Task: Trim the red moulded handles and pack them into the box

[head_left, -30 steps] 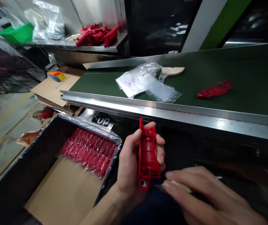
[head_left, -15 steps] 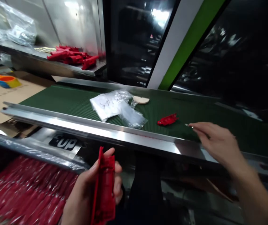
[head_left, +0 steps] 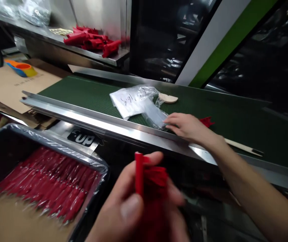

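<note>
My left hand [head_left: 131, 205] is low in the view, shut around a red moulded plastic part [head_left: 144, 178], which is blurred by motion. My right hand [head_left: 188, 127] lies over the green conveyor belt [head_left: 235, 131], fingers extended and holding nothing. Its fingertips are near a clear plastic bag [head_left: 136, 104] with handwriting on its white label. Just past that hand, another red plastic part [head_left: 206, 121] is mostly hidden. A thin pale-handled tool [head_left: 242, 147] lies on the belt beyond my right wrist, and a pale crescent-shaped piece [head_left: 168, 98] sits behind the bag.
A steel rail [head_left: 103, 124] runs along the belt's near edge. To the lower left stands a black plastic-lined bin [head_left: 53, 139] holding rows of red parts. Further back are a steel shelf [head_left: 96, 55] with heaped red parts and cardboard [head_left: 12, 87] bearing an orange-and-yellow scoop.
My right hand has moved from low beside the left hand out over the belt, and the tool now lies on the belt. The view has swung, and the left hand has turned the red part.
</note>
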`<state>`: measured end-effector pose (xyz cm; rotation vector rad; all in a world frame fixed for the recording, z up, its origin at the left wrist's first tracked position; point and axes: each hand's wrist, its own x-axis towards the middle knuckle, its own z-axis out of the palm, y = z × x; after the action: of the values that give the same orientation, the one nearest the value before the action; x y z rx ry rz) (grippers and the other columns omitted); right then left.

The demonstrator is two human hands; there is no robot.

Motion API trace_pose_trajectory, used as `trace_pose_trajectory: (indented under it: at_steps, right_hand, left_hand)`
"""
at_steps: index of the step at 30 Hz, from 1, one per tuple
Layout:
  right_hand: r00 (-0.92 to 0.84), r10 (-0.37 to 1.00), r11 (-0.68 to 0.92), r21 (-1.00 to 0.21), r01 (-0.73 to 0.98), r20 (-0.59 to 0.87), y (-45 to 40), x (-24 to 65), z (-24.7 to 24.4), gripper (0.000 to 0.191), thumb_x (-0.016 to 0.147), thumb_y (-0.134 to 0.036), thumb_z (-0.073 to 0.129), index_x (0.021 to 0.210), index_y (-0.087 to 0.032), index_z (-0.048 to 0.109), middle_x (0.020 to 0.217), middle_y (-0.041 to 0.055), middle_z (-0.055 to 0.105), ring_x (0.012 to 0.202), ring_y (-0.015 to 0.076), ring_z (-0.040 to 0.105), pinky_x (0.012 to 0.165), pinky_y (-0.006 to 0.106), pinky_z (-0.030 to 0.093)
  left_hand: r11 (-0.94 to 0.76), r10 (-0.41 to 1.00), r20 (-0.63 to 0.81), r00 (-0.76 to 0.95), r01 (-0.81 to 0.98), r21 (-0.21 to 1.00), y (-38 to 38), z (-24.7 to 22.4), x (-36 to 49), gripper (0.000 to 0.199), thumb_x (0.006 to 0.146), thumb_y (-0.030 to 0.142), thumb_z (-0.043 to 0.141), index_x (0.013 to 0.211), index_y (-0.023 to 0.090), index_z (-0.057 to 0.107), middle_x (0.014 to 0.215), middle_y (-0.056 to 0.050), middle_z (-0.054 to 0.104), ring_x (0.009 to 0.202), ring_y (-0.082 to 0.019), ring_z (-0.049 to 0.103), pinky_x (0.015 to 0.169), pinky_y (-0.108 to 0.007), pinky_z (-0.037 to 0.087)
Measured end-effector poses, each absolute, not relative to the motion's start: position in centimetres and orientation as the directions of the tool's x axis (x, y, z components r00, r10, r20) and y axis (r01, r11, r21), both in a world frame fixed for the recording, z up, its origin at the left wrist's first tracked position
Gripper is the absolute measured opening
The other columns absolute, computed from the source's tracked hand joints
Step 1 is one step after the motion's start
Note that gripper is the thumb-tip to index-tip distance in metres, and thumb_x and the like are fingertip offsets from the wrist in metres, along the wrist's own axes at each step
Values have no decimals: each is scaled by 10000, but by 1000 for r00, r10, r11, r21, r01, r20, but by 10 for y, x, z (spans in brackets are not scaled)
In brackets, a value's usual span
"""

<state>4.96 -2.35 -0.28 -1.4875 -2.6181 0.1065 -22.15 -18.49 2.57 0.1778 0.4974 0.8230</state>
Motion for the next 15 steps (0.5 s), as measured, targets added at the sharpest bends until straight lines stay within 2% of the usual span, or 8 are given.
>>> trace_pose_trajectory:
  at_steps: [2, 5, 10, 15]
  right_hand:
    - [-518, 855, 516, -105, 850, 13, -6, 34, -10, 166, 938, -275, 585, 1028, -159, 662, 1071, 52, 670, 938, 155, 639, 832, 354, 539]
    - [-492, 870, 490, -73, 869, -19, 6, 30, -13, 173, 944, -308, 580, 930, -149, 647, 958, 30, 659, 863, 138, 627, 793, 335, 536]
    - [-420, 907, 421, -87, 903, 35, 7, 40, 1, 209, 956, -343, 558, 945, -153, 645, 951, 26, 657, 856, 139, 623, 787, 333, 527]
    - [-445, 891, 453, -141, 880, 90, 2, 38, 18, 199, 964, -322, 542, 936, -158, 652, 951, 23, 664, 840, 133, 619, 784, 328, 517]
  left_hand:
    - [630, 771, -409, 488, -680, 377, -177, 25, -231, 374, 887, 327, 594, 1261, 327, 576, 923, -42, 686, 634, -201, 673, 538, -296, 541]
    - [507, 840, -450, 304, -734, 452, -171, 13, -243, 258, 920, 221, 506, 1159, 259, 593, 896, -47, 682, 609, -185, 652, 498, -281, 536]
    - [474, 811, -565, 153, -737, 482, -172, -10, -245, 287, 961, 189, 337, 1226, 199, 448, 831, -55, 643, 549, -172, 606, 440, -273, 506]
    - [462, 831, -541, 126, -697, 548, -164, -9, -234, 330, 948, 197, 367, 1275, 165, 387, 859, -63, 623, 547, -159, 589, 439, -268, 491]
